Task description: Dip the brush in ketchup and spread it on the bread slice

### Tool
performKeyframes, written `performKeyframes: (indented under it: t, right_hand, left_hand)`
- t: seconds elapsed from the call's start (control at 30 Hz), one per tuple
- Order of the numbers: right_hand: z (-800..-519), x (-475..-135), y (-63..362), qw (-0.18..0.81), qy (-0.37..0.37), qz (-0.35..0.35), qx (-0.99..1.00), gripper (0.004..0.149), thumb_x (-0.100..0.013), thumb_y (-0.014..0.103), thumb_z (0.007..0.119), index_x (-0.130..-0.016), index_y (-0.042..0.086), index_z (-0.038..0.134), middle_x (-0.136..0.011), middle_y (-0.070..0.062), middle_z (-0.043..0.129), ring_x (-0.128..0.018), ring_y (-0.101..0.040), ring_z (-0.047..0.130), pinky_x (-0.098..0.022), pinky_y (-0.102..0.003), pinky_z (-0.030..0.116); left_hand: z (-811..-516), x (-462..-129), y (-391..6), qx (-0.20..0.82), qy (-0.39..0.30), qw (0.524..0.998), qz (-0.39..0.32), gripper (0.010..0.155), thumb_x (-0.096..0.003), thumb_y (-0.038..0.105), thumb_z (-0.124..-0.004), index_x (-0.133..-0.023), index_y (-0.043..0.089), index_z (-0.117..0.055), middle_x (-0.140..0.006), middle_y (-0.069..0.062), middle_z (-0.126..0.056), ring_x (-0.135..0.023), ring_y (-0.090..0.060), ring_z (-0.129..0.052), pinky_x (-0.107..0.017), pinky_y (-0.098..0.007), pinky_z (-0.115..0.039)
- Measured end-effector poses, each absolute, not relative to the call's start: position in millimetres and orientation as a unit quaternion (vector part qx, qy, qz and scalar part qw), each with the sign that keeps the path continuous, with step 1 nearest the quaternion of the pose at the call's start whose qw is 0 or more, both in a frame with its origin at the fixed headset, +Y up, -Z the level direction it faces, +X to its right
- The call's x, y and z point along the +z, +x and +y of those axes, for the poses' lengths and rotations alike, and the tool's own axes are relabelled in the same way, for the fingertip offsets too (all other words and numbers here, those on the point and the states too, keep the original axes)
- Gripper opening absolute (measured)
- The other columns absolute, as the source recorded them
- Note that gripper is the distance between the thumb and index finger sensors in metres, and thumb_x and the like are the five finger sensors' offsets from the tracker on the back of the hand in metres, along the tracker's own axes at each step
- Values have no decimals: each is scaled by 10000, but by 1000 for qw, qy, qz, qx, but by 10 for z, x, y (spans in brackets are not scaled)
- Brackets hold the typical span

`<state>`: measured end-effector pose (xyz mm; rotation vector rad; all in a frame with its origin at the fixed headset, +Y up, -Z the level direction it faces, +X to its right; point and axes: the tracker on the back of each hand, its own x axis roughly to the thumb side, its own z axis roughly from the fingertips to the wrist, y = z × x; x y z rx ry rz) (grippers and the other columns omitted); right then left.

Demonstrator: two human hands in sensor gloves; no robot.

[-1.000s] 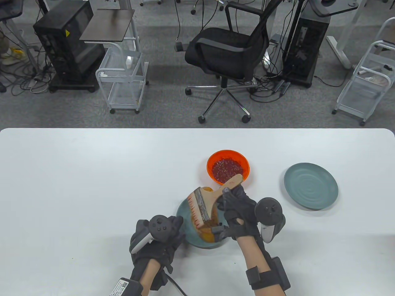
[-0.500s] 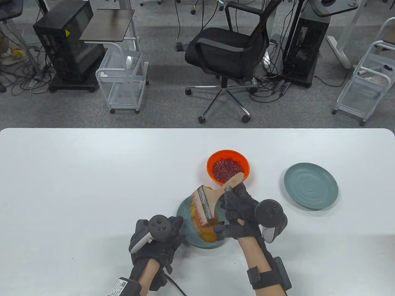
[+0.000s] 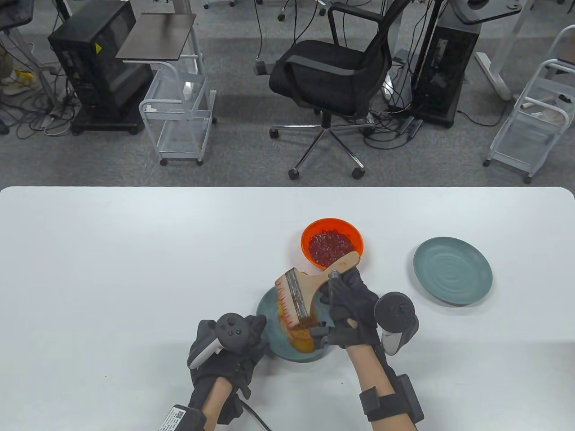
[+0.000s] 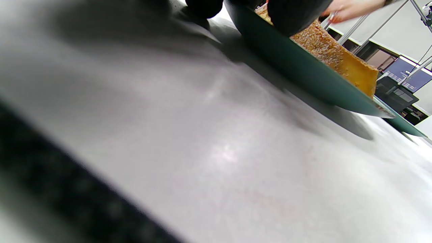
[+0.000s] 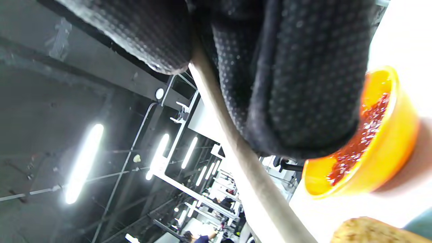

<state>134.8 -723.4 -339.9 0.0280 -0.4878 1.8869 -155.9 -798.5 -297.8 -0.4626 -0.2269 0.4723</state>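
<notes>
A bread slice (image 3: 302, 340) lies on a teal plate (image 3: 268, 308) near the table's front edge; it also shows in the left wrist view (image 4: 337, 59). My right hand (image 3: 346, 305) grips the wooden handle of a wide flat brush (image 3: 298, 296), whose red-stained bristles lie on the bread. An orange bowl of ketchup (image 3: 331, 243) stands just behind the plate and shows in the right wrist view (image 5: 371, 148). My left hand (image 3: 233, 345) rests on the table and touches the plate's left rim (image 4: 297, 72).
A second teal plate (image 3: 452, 271) lies to the right of the bowl. An office chair (image 3: 332, 81), carts and computer towers stand on the floor beyond the table's far edge.
The brush has shifted slightly up and left across the bread, with my right hand moving a little to the right. My left hand has stayed in place.
</notes>
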Motion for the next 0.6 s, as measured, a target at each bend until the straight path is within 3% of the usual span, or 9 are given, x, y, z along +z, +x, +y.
performKeyframes:
  t: [0.27, 0.47, 0.6]
  right_hand:
    - [-7112, -3398, 1715, 518, -13, -267, 812, 516, -524, 225, 810, -909, -95, 687, -682, -345, 882, -425, -422, 1100, -210, -377, 1012]
    - [-7168, -3416, 1467, 587, -1, -201, 784, 517, -529, 225, 806, -919, -87, 677, -698, -345, 873, -444, -427, 1093, -224, -383, 1009]
    - [-7216, -3419, 1377, 560, 2, -193, 805, 515, -526, 216, 811, -919, -89, 682, -699, -352, 872, -441, -443, 1089, -224, -397, 1004]
  left_hand:
    - [-7985, -2983, -1561, 235, -228, 939, -109, 593, -663, 464, -578, -1163, 257, -337, -1196, -76, -357, -1084, -355, -251, -717, -549, -289]
    - [-7986, -2980, -1555, 232, -228, 939, -110, 595, -665, 462, -569, -1161, 249, -319, -1197, -77, -346, -1084, -359, -241, -717, -553, -282]
    - [-7987, -2979, -1554, 232, -230, 939, -110, 609, -665, 462, -568, -1161, 238, -295, -1198, -79, -340, -1085, -358, -236, -719, -553, -277]
